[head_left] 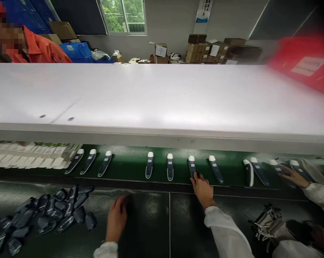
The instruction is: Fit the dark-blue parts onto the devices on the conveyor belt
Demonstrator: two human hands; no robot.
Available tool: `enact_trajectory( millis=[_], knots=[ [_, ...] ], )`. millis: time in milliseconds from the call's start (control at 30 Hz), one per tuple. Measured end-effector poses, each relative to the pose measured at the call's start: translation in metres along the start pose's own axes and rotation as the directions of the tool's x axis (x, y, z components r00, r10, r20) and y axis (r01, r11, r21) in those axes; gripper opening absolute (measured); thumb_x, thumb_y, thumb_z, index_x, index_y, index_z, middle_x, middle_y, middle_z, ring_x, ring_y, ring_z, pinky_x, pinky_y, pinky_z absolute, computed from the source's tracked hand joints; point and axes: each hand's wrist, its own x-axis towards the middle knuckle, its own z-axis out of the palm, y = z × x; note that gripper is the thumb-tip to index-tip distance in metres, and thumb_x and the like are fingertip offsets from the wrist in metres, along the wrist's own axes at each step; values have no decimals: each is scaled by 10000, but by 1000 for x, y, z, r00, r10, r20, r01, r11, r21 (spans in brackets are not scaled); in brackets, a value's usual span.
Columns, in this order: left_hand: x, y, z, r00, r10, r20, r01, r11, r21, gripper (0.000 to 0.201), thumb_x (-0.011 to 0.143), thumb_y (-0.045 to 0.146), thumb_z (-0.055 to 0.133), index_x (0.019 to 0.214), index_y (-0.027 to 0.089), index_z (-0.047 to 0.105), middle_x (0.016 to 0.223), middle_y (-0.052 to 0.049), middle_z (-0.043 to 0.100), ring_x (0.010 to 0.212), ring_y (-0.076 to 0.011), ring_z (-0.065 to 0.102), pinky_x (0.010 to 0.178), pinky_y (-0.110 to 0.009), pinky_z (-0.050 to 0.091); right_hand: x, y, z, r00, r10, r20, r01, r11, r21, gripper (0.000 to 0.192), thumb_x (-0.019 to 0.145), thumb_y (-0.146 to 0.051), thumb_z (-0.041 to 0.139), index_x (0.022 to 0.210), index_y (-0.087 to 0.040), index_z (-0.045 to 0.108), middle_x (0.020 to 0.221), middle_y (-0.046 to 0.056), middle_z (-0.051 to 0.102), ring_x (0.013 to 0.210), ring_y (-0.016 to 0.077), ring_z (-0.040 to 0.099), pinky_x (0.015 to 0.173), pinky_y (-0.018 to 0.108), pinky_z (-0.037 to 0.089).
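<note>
My right hand (203,190) reaches to the green belt (129,161), its fingers closed on the lower end of a slim dark-blue handheld device with a white tip (191,163). Similar devices lie spaced along the belt, such as one (170,167) to the left and another (215,170) to the right. My left hand (116,219) is over the dark worktop (151,222), fingers curled together. A blurred dark piece shows at its fingertips, too unclear to name. Left of it lies a heap of small dark, shiny pieces (57,208).
A co-worker's hand (295,176) touches devices at the belt's right. Below it sits a bundle of grey corded items (269,220). White cards or boxes (30,156) line the belt's left end. A white shelf (162,96) spans above the belt, with a red bin (304,64) at right.
</note>
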Motion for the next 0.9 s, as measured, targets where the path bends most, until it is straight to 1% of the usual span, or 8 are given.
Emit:
enact_trajectory(
  millis=[133,267,367,433,500,567,667,900],
  knots=[
    [-22,56,12,945,-67,319,205,882,-424,394,755,365,638,1101,177,652,1008,-104,674,914,-248,646,842,-362,489,-42,-12,-23,971,-239,-30,241,961,133,535,1005,-412,399,1516,-264,342,1586,157,298,1317,369,474,973,569,482],
    [-51,101,11,756,105,646,384,728,-568,423,735,289,725,1138,203,633,955,-62,691,907,-192,639,869,-316,468,-106,-42,-46,497,-868,-10,789,447,421,506,991,-357,501,1478,-408,372,1546,-16,410,1362,222,452,1112,383,426],
    [-63,111,5,668,151,729,477,666,-574,416,745,242,705,1150,214,617,915,-51,684,889,-184,638,853,-317,477,-136,-60,-48,380,-923,-63,838,315,445,483,984,-278,521,1449,-373,432,1457,-7,526,1272,202,536,1018,320,513],
    [-61,101,-2,664,124,738,499,661,-560,465,744,274,701,1195,226,600,999,-78,687,936,-211,649,863,-343,494,-139,-65,-37,384,-917,-111,856,309,415,457,982,-243,518,1424,-349,474,1391,5,587,1197,194,582,964,301,544],
    [-51,76,-15,781,20,625,423,719,-551,516,717,348,710,1209,238,598,1150,-111,662,1069,-264,634,937,-388,492,-129,-66,-20,449,-879,-162,849,363,384,418,990,-253,501,1393,-364,512,1338,3,625,1154,196,606,960,318,547],
    [-35,36,-31,946,-118,303,251,857,-450,540,687,423,684,1186,228,613,1288,-129,596,1252,-326,533,1063,-451,424,-106,-63,-2,659,-720,-217,736,558,384,388,1013,-323,444,1393,-354,518,1309,33,633,1124,210,622,938,338,557],
    [-16,-40,-52,975,-166,-151,171,985,23,670,713,447,517,1282,96,560,1426,-231,445,1428,-449,260,1147,-630,232,-59,-56,16,921,-279,-272,374,830,413,492,1033,-448,304,1445,-236,470,1269,131,608,1058,240,633,848,349,578],
    [-23,-127,-45,997,-79,-6,75,910,408,763,719,410,402,1412,102,489,1497,-204,390,1357,-428,405,1040,-552,429,-3,-52,41,954,-82,-289,162,951,263,588,1029,-483,208,1404,-155,520,1226,182,564,1144,301,546,930,418,505]
  ],
)
